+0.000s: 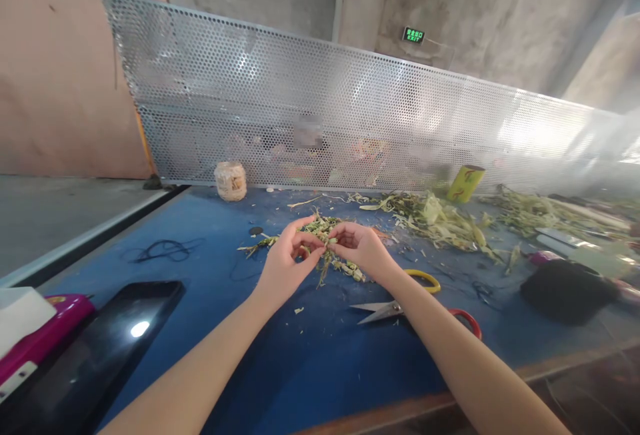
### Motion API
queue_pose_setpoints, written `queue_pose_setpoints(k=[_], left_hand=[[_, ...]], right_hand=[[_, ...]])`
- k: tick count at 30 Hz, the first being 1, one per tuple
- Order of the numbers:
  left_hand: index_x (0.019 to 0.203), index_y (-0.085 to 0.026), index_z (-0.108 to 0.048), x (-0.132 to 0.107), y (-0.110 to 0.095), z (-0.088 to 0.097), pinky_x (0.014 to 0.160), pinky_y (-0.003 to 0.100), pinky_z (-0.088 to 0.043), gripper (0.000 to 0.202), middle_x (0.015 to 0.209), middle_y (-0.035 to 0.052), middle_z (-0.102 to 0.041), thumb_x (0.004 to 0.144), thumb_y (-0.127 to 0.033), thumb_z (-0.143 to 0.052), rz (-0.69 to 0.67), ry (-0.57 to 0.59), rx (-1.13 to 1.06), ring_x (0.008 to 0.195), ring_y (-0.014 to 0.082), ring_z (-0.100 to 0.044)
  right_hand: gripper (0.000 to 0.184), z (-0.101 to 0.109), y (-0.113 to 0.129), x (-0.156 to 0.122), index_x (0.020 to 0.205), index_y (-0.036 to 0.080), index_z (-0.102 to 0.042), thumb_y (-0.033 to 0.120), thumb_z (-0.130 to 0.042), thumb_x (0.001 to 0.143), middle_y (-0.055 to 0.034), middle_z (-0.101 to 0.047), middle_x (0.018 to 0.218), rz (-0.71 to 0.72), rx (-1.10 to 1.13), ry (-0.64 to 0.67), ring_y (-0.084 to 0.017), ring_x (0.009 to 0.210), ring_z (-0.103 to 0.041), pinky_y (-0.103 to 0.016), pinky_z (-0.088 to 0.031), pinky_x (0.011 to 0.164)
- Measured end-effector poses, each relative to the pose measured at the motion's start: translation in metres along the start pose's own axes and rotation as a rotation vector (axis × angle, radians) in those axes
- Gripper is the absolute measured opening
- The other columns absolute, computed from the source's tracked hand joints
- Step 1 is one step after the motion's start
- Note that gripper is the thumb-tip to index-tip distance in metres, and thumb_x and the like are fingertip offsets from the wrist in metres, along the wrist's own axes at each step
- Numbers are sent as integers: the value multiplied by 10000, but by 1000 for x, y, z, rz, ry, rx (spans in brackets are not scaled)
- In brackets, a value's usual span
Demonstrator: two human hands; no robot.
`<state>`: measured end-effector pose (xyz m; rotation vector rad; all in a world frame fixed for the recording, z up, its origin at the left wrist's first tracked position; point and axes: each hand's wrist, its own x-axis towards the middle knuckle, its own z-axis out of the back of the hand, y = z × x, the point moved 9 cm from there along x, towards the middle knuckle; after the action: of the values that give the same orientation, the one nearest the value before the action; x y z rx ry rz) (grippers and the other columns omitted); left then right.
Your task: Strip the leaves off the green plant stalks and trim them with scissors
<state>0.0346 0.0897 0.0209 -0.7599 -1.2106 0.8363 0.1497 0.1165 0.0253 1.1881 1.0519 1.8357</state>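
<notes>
My left hand [289, 258] and my right hand [361, 247] meet over the blue table [310, 362], fingers pinched together on a small bundle of green and pale plant strips [324, 232]. Loose ends of the bundle hang down between the hands toward more strips lying on the table. Both forearms reach in from the bottom edge. Scissors [400, 305] with a yellow and a red handle lie just right of my right wrist.
A heap of green husks [435, 218] spreads at the back right beside a yellow cylinder [466, 184]. A twine ball [231, 180] stands before the perforated metal screen [320, 122]. A dark tablet [110, 342], pink box [35, 335], black cord [165, 249] and black pouch [567, 290] lie around.
</notes>
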Motion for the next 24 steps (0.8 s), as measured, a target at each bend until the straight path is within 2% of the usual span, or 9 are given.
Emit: queue_pose_setpoints(k=[5,11,15,19,24], left_hand=[[1135,-180,-400,1,-1,2,619,253,-402,471,766,16,-580,702,-220,-581,40,-34,-73,698,122,-527],[1041,-176,-399,3,5,2,585,227,-388,464,680,-31,-553,638,-175,-629,127,-114,-377,610,88,-492],[1016,-180,-412,2,7,-2,560,221,-376,457,659,-52,-531,619,-131,-632,139,-106,-521,568,72,-463],[1043,-173,-412,1,5,-3,554,220,-373,484,643,-54,-527,616,-137,-639,150,-87,-506,569,76,-473],[1054,-165,-407,1,6,-1,548,229,-371,494,662,-40,-546,613,-139,-626,165,-118,-478,564,81,-475]], right_hand=[[125,2,7,-1,725,161,-538,188,-598,618,15,-553,646,69,24,-68,-70,561,-502,-218,-420,548],[110,3,15,-4,704,165,-514,171,-592,627,21,-547,631,137,121,-114,-60,546,-496,-205,-415,528],[114,1,16,-5,695,170,-501,163,-592,628,24,-545,640,130,149,-106,-58,550,-496,-203,-415,528],[120,-3,15,-5,708,172,-515,171,-605,630,23,-542,648,122,146,-63,-60,565,-497,-204,-413,537],[131,-4,12,-5,720,178,-522,207,-619,637,26,-535,632,105,155,-50,-65,557,-494,-210,-411,531]])
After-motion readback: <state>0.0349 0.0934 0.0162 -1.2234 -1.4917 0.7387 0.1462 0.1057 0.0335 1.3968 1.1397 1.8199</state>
